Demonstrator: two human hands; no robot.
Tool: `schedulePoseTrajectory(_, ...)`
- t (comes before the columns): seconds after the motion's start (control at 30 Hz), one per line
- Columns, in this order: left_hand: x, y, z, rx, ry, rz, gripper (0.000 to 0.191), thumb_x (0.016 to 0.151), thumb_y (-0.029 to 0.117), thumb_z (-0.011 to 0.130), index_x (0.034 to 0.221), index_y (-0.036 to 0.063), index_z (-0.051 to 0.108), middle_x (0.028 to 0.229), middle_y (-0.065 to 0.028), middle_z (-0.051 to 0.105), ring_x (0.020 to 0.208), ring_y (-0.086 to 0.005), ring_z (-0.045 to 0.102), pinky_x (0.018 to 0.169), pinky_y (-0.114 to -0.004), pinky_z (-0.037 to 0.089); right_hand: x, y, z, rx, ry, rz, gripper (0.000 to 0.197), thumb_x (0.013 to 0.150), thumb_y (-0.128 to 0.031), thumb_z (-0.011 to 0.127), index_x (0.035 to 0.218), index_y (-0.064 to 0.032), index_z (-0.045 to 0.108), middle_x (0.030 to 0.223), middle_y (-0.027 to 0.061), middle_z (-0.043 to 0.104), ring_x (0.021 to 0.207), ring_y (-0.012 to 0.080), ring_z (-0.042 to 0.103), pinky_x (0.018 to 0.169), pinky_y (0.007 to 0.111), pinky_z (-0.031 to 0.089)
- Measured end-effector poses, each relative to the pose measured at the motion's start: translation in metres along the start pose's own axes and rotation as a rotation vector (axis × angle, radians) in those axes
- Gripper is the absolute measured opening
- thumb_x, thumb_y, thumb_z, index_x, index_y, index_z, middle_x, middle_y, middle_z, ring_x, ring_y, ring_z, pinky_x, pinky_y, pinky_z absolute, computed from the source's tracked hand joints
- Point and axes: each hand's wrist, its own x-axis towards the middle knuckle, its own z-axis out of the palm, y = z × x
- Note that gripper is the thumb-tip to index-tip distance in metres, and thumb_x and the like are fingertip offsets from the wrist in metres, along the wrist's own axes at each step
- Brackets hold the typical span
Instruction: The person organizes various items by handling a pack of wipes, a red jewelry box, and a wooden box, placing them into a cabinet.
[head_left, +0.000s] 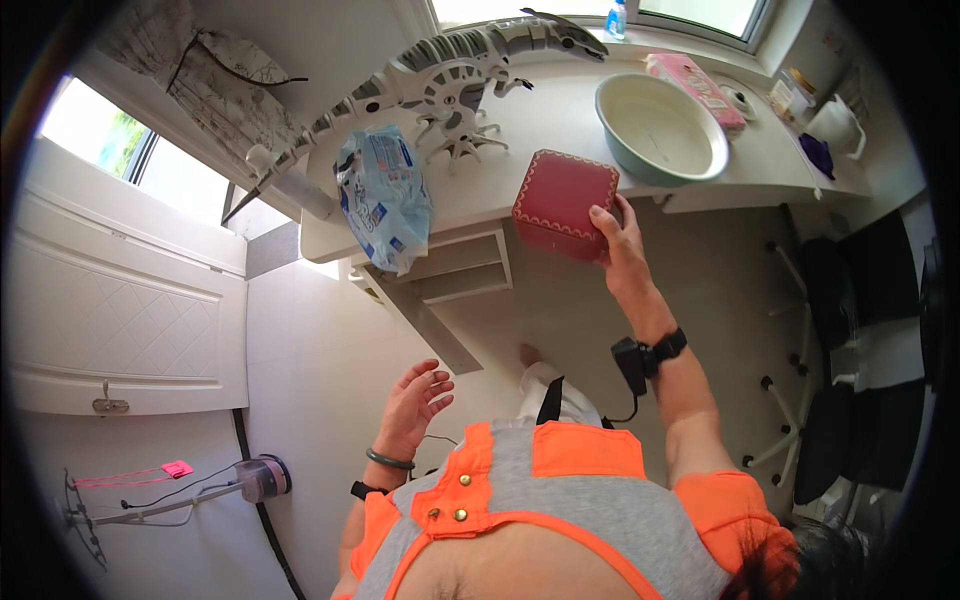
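Observation:
A red box (566, 193) with a gold scalloped border is gripped at its right side by my right hand (626, 247). The box is held before the desk's front edge, with its lid shut. My left hand (412, 405) hangs low near my torso, holding nothing, its fingers apart and slightly curled. On the white desk (540, 105) a pale blue wipes packet (384, 199) lies to the left of the box. Behind them stands a grey and white toy dinosaur (450, 82). A round basin (660, 131), green outside and cream inside, sits just right of the box.
A pink packet (697, 90), a white jug (836, 127) and a purple cloth (816, 155) are at the desk's right. A spray bottle (616, 20) stands on the windowsill. Black wheeled chairs (825, 435) are on the right. A garment steamer (259, 480) stands left, near a white door (127, 300).

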Motion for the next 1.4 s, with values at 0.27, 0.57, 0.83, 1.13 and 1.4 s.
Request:
schedulePoseTrajectory(0.27, 0.038, 0.015, 0.006, -0.042, 0.073, 0.025, 0.027, 0.092, 0.012, 0.054, 0.117, 0.0032, 0.053, 0.1, -0.0074, 0.061, 0.092, -0.0183, 0.061, 0.078, -0.032, 0.053, 0.14, 0.031, 0.008, 0.004, 0.05, 0.095, 0.076, 0.073, -0.027, 0.077, 0.131, -0.0016, 0.034, 0.109, 0.0136, 0.056, 0.092, 0.0199, 0.061, 0.073, 0.034, 0.054)
schedulePoseTrajectory(0.57, 0.053, 0.01, -0.033, -0.065, 0.261, 0.032, 0.025, 0.091, 0.012, 0.056, 0.115, 0.004, 0.054, 0.096, -0.0064, 0.063, 0.088, -0.0171, 0.062, 0.076, -0.03, 0.053, 0.195, 0.055, -0.005, -0.175, 0.133, -0.035, 0.057, 0.08, -0.032, 0.072, 0.12, 0.0038, 0.052, 0.108, 0.0126, 0.06, 0.094, 0.017, 0.059, 0.082, 0.029, 0.048)
schedulePoseTrajectory(0.83, 0.062, -0.011, -0.051, -0.121, 0.28, -0.018, 0.026, 0.09, 0.013, 0.057, 0.115, 0.0045, 0.054, 0.096, -0.0066, 0.063, 0.087, -0.0167, 0.063, 0.075, -0.03, 0.053, 0.176, 0.054, -0.005, -0.342, 0.198, -0.073, 0.042, 0.088, -0.025, 0.062, 0.119, 0.0016, 0.054, 0.102, 0.0075, 0.062, 0.088, 0.0143, 0.059, 0.076, 0.027, 0.048)
schedulePoseTrajectory(1.13, 0.054, -0.032, -0.066, -0.167, 0.363, -0.064, 0.028, 0.09, 0.012, 0.058, 0.115, 0.0022, 0.052, 0.093, -0.006, 0.061, 0.084, -0.0152, 0.062, 0.073, -0.029, 0.052, 0.062, 0.176, -0.033, -0.682, -0.359, 0.398, 0.025, 0.084, -0.011, 0.057, 0.105, 0.0017, 0.057, 0.072, 0.0075, 0.059, 0.06, 0.0139, 0.059, 0.052, 0.028, 0.049)
schedulePoseTrajectory(1.4, 0.038, -0.093, -0.093, -0.225, 0.505, -0.105, 0.026, 0.09, 0.011, 0.058, 0.114, 0.0021, 0.054, 0.099, -0.0077, 0.062, 0.087, -0.0155, 0.062, 0.076, -0.029, 0.052, 0.131, 0.371, 0.054, -0.901, -0.504, 0.269, 0.036, 0.09, -0.027, 0.055, 0.116, -0.0013, 0.054, 0.097, 0.0109, 0.062, 0.081, 0.0218, 0.061, 0.068, 0.035, 0.052)
